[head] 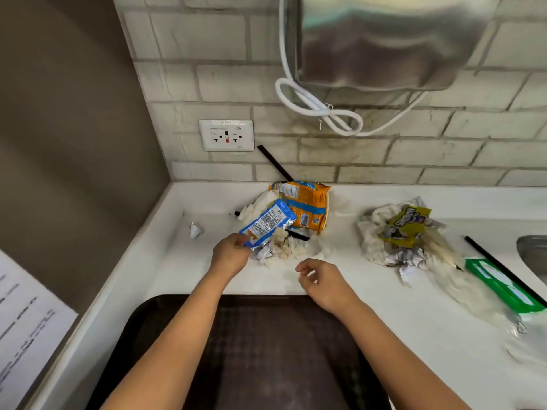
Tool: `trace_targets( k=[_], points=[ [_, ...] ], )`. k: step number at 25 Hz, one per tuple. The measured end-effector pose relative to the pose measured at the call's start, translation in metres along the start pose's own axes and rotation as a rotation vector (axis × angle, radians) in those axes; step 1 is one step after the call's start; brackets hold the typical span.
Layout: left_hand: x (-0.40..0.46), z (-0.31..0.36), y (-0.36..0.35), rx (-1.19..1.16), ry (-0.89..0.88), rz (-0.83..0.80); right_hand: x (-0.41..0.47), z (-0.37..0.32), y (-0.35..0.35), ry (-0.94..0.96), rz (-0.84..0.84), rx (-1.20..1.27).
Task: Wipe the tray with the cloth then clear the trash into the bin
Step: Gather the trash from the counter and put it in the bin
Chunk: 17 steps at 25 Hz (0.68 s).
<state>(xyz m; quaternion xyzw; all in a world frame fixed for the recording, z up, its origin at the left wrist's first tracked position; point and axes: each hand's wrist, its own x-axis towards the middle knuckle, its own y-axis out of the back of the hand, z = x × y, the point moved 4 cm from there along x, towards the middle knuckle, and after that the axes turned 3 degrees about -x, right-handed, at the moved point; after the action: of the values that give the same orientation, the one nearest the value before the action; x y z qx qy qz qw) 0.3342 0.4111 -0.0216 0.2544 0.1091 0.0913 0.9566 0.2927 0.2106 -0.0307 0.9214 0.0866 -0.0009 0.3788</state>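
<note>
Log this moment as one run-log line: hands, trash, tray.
left hand: pinches blue snack wrapper | right hand: empty, hovering | trash: two piles on counter | tray: bare, in front

The wall socket (226,135) at far left bears "250V" at its top right corner. The print on the blue wrapper (268,222), orange packet (307,204), yellow wrapper (404,224) and left paper sheet (26,329) is too blurred to read.

pale brick wall (355,155), white counter (414,321), wall socket (226,135)

Wall socket (226,135); steel dispenser (381,39); white cord (318,106).
</note>
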Motion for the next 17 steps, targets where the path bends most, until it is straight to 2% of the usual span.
trace_targets(
  k=[4, 7, 10, 13, 17],
  points=[
    [0.054, 0.008, -0.015, 0.218, -0.135, 0.032, 0.06, -0.017, -0.03, 0.11, -0.019, -0.224],
    [0.077, -0.002, -0.029, 0.28, -0.08, -0.006, 0.085, -0.024, -0.046, 0.091, -0.002, -0.362],
    [0.089, -0.006, -0.034, 0.466, -0.031, 0.03, 0.098, -0.012, -0.055, 0.058, -0.057, -0.534],
    [0.087, -0.01, -0.03, 0.399, -0.036, 0.076, 0.096, -0.006, -0.054, 0.083, -0.018, -0.473],
    [0.074, -0.015, -0.015, 0.518, -0.102, 0.18, 0.083, -0.004, -0.047, 0.061, 0.023, -0.359]
  ],
)
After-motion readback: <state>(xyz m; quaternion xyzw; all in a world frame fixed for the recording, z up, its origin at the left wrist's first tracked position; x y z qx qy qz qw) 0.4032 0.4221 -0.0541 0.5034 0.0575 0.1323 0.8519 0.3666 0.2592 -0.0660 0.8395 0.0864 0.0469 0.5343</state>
